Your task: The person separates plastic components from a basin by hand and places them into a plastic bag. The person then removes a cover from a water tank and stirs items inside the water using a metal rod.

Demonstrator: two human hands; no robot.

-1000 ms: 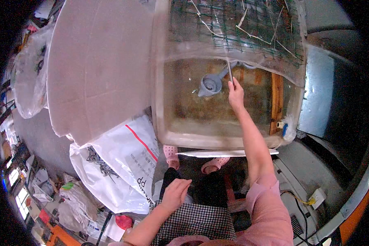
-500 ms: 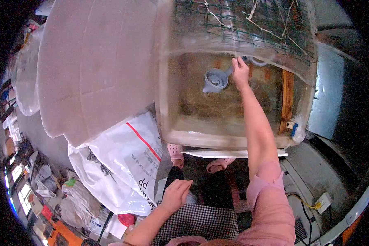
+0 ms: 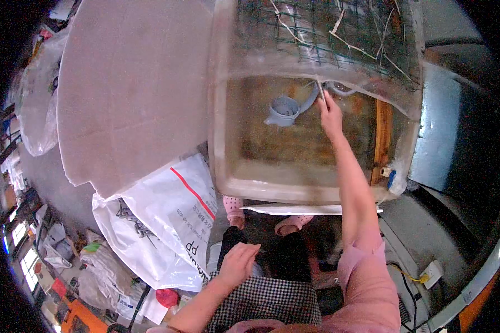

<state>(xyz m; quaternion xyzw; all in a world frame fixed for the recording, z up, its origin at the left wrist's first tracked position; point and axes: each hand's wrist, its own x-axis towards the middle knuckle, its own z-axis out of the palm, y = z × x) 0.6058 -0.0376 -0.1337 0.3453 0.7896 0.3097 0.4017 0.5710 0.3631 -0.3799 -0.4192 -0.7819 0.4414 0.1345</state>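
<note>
My right hand point(image 3: 331, 114) is closed around a thin stick-like tool point(image 3: 321, 90) at the edge of a clear plastic sheet point(image 3: 250, 70). The sheet covers the far part of a pale tub point(image 3: 266, 190) of murky water, with green netting point(image 3: 311, 33) and pale twigs beyond it. Left of that hand, a grey-blue ladle or cup point(image 3: 284, 111) with a spout and handle sits in the water. My left hand point(image 3: 239, 264) is above my checked apron point(image 3: 261, 302), fingers pressed together; whether anything small is between them is hidden.
A large pale board point(image 3: 136, 89) stands left of the tub. Below it lies a white printed sack point(image 3: 161, 222). A wooden strip point(image 3: 381, 136) and a blue valve point(image 3: 391, 178) are at the tub's right side. A white socket point(image 3: 431, 275) with cables lies lower right.
The camera view has shifted slightly. My right hand dipped to the sheet's edge and has drawn back a little. The ladle has tilted and moved slightly left. My left hand keeps its pose.
</note>
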